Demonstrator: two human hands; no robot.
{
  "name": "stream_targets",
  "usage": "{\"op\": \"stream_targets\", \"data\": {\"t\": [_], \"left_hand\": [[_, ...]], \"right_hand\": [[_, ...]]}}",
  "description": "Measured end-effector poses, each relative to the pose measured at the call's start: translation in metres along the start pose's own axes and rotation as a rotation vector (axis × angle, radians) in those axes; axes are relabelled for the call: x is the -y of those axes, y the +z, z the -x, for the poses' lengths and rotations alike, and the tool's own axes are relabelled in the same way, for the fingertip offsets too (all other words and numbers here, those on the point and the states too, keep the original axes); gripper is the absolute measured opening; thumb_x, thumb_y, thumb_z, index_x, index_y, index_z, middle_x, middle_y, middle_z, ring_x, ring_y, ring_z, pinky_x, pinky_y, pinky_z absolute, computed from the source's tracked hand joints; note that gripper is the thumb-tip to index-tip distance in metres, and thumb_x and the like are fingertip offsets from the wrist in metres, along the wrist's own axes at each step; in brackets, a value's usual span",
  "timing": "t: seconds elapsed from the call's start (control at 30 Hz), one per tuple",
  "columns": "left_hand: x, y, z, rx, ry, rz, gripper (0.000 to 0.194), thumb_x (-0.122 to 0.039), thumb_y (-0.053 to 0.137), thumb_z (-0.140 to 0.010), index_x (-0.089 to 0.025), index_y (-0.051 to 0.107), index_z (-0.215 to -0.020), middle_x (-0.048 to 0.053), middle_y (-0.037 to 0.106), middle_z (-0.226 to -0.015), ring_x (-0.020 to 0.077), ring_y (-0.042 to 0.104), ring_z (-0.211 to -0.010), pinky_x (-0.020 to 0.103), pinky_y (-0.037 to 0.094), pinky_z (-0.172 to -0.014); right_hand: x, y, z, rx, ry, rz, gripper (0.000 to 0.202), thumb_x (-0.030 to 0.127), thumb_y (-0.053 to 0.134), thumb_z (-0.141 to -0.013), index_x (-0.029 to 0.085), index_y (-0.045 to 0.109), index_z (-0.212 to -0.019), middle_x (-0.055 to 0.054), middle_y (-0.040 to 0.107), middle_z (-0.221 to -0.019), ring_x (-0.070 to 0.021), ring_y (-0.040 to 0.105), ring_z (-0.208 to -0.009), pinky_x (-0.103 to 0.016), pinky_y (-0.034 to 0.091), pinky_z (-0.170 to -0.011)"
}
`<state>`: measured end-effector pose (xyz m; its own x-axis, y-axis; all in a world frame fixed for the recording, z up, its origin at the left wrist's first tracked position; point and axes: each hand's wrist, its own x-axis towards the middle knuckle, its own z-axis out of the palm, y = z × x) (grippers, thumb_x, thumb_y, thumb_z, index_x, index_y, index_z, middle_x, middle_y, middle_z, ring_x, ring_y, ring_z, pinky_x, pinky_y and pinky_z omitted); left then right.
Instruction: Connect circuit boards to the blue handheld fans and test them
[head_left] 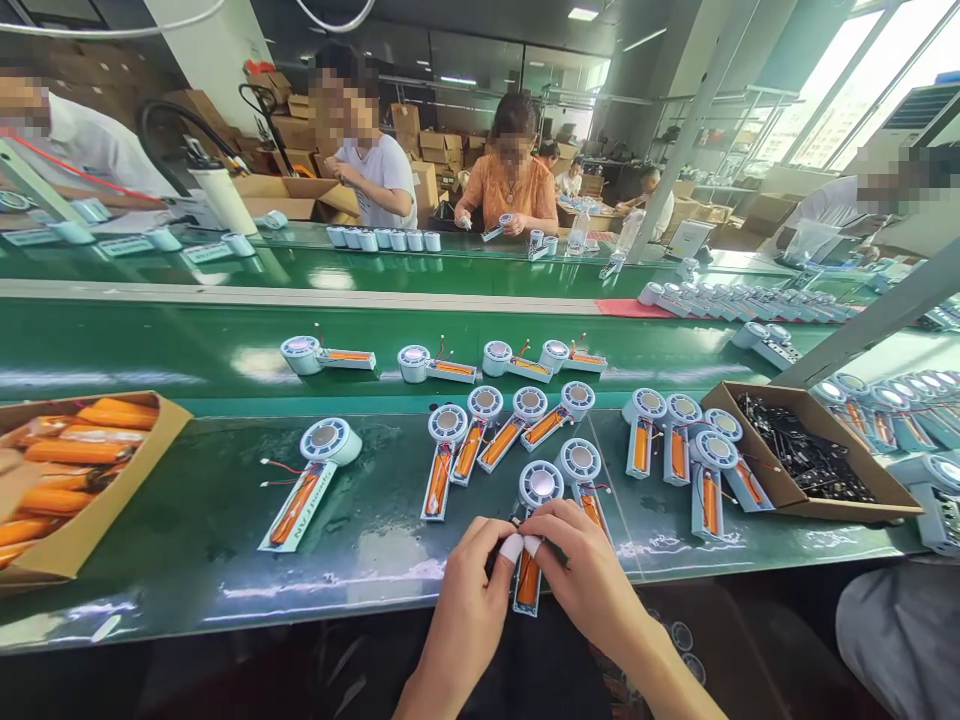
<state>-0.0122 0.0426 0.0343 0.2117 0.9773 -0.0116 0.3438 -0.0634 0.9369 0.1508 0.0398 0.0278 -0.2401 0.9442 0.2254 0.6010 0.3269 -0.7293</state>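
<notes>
A white handheld fan with an open handle and an orange battery inside lies at the table's near edge, under my hands. My left hand and my right hand meet over the top of its handle. Both thumbs wear white finger covers, and the fingertips pinch together. What they hold between them is small and mostly hidden. Just behind, another open fan touches or nearly touches my right fingers. More open fans with orange batteries stand grouped beyond. A single fan with loose wires lies to the left.
A carton of orange batteries stands at the left, and a carton of dark small parts at the right. Several fans lie on the green conveyor behind. Co-workers sit across the line. A slanted metal post crosses the right side.
</notes>
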Motion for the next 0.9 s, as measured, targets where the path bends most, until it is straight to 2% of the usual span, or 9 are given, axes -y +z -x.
{"op": "stream_targets", "data": {"t": [0.13, 0.23, 0.33, 0.53, 0.7, 0.8, 0.9], "left_hand": [[0.005, 0.004, 0.003, -0.043, -0.044, 0.038, 0.016, -0.030, 0.047, -0.092, -0.023, 0.061, -0.096, 0.006, 0.068, -0.092, 0.0237, 0.066, -0.086, 0.036, 0.053, -0.079], [0.011, 0.007, 0.005, -0.103, -0.107, 0.099, 0.026, -0.028, 0.051, -0.088, -0.022, 0.059, -0.111, 0.007, 0.069, -0.098, 0.0246, 0.069, -0.090, 0.038, 0.056, -0.080], [0.013, 0.009, 0.006, -0.103, -0.133, 0.136, 0.032, -0.028, 0.052, -0.085, -0.020, 0.063, -0.115, 0.010, 0.071, -0.105, 0.0262, 0.070, -0.097, 0.040, 0.057, -0.085], [0.008, 0.010, 0.006, -0.120, -0.076, 0.169, 0.031, -0.029, 0.050, -0.086, -0.019, 0.069, -0.108, 0.013, 0.071, -0.113, 0.0268, 0.070, -0.105, 0.039, 0.058, -0.088], [0.011, 0.010, 0.008, -0.162, 0.011, 0.115, 0.031, -0.025, 0.049, -0.087, -0.020, 0.074, -0.106, 0.010, 0.071, -0.108, 0.0238, 0.070, -0.103, 0.036, 0.058, -0.088], [0.014, 0.013, 0.008, -0.167, 0.035, 0.100, 0.032, -0.023, 0.049, -0.088, -0.021, 0.075, -0.107, 0.010, 0.071, -0.107, 0.0234, 0.070, -0.102, 0.035, 0.058, -0.087], [0.015, 0.016, 0.009, -0.186, 0.054, 0.094, 0.032, -0.024, 0.050, -0.090, -0.022, 0.075, -0.109, 0.010, 0.070, -0.107, 0.0238, 0.070, -0.100, 0.037, 0.059, -0.088]], "right_hand": [[0.005, -0.005, -0.006, -0.033, 0.068, -0.063, 0.017, 0.008, 0.055, -0.090, 0.022, 0.065, -0.090, -0.003, 0.067, -0.092, -0.0187, 0.062, -0.087, -0.029, 0.048, -0.077], [0.005, -0.008, -0.009, -0.066, 0.069, -0.005, 0.018, 0.006, 0.055, -0.086, 0.021, 0.064, -0.086, -0.002, 0.067, -0.089, -0.0188, 0.061, -0.085, -0.029, 0.046, -0.076], [0.005, -0.008, -0.011, -0.059, 0.030, 0.119, 0.018, 0.004, 0.055, -0.084, 0.021, 0.061, -0.086, -0.003, 0.067, -0.091, -0.0205, 0.060, -0.086, -0.031, 0.044, -0.077], [0.010, -0.010, -0.013, 0.015, -0.049, 0.347, 0.017, 0.005, 0.053, -0.088, 0.021, 0.058, -0.085, -0.004, 0.064, -0.091, -0.0216, 0.058, -0.082, -0.031, 0.041, -0.070], [0.010, -0.012, -0.014, 0.021, -0.048, 0.325, 0.017, 0.005, 0.054, -0.087, 0.021, 0.058, -0.087, -0.002, 0.064, -0.091, -0.0188, 0.061, -0.080, -0.028, 0.041, -0.067], [0.007, -0.006, -0.010, -0.016, -0.087, 0.351, 0.017, 0.005, 0.050, -0.089, 0.021, 0.058, -0.087, -0.003, 0.063, -0.090, -0.0183, 0.061, -0.077, -0.027, 0.042, -0.067], [0.006, 0.004, -0.005, -0.111, -0.091, 0.432, 0.018, 0.007, 0.047, -0.090, 0.020, 0.057, -0.083, -0.005, 0.062, -0.087, -0.0194, 0.060, -0.074, -0.028, 0.041, -0.065]]}}
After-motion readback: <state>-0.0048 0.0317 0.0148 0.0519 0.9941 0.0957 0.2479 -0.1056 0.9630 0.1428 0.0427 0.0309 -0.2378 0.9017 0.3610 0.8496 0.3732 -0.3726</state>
